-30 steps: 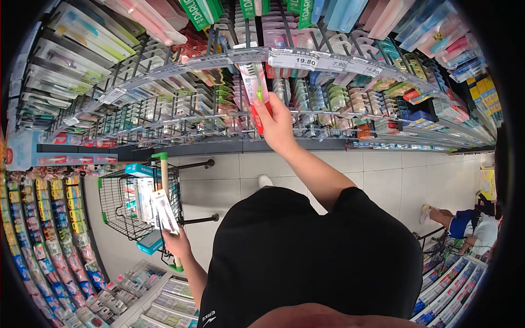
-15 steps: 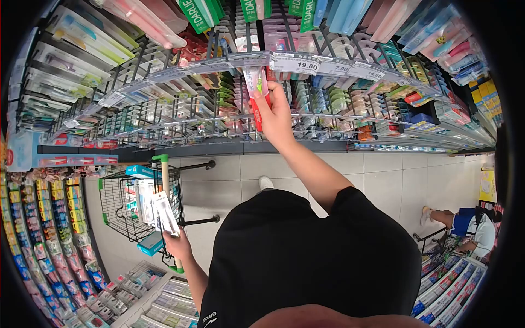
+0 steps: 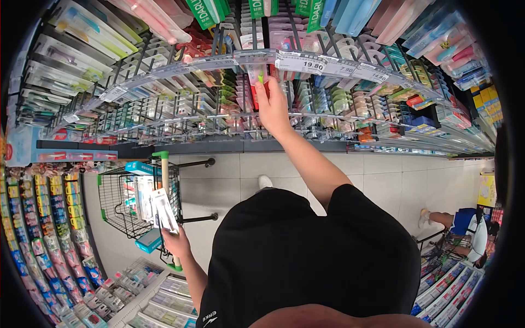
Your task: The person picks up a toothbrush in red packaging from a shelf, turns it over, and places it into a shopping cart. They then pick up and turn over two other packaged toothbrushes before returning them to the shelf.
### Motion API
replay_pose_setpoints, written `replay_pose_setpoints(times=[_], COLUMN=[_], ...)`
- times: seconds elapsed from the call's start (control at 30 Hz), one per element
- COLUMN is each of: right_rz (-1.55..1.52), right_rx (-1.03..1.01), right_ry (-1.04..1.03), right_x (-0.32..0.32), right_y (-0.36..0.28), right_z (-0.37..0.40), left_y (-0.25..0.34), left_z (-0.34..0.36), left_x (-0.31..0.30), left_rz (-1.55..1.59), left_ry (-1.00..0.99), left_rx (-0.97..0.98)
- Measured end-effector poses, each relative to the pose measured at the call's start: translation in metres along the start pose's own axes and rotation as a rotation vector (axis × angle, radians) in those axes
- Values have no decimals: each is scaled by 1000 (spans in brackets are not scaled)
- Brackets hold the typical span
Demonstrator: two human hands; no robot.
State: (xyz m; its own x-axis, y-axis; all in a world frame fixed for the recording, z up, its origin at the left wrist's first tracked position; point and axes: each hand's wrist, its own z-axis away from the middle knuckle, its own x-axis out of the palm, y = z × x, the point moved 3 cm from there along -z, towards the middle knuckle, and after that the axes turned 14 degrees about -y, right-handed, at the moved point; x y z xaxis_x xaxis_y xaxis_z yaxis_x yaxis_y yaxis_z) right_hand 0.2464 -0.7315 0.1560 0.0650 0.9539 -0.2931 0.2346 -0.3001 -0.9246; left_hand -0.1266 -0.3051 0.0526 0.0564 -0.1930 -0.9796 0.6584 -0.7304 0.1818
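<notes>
My right hand [image 3: 275, 106] is closed on a slim red-and-pink toothbrush pack [image 3: 255, 94] with a green detail. It is at the hanging rack, just under the price rail [image 3: 254, 57], left of the 19.80 label [image 3: 301, 64]; my fingers cover part of the pack. Lower left, my left hand [image 3: 176, 243] grips the bottom of a white toothbrush pack [image 3: 164, 209], tilted beside the handle of a wire shopping cart [image 3: 116, 216]. Teal boxes [image 3: 149, 240] and white packages lie in the cart.
Rows of hanging packs and green Darlie boxes [image 3: 201, 13] fill the shelf ahead. Display racks [image 3: 49, 235] stand to the left. A person [image 3: 476, 235] with another cart is at the far right. Tiled floor [image 3: 213, 188] lies between.
My right hand has moved up and inward toward the rack with the red-and-pink pack, which now shows less below the fingers. My left hand and the cart have hardly moved.
</notes>
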Motion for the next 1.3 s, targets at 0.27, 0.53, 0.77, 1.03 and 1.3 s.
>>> replay_pose_setpoints(times=[0.27,0.53,0.77,1.03,1.3], right_rz=[353,-175,-675,-717,-794], right_rx=[-177,71,302,390,398], right_ry=[185,-450,-1032,-863,-757], right_x=[-19,7,59,57,36], right_y=[-4,-7,-69,-62,-54], right_z=[17,93,142,122,111], left_y=[-6,71,170,178,160], left_z=[2,26,33,30,34], left_x=[5,-39,-97,-125,-111], left_rz=[64,627,447,690,1268], left_ry=[99,-123,-302,-426,-716], left_rx=[-2,176,621,537,395])
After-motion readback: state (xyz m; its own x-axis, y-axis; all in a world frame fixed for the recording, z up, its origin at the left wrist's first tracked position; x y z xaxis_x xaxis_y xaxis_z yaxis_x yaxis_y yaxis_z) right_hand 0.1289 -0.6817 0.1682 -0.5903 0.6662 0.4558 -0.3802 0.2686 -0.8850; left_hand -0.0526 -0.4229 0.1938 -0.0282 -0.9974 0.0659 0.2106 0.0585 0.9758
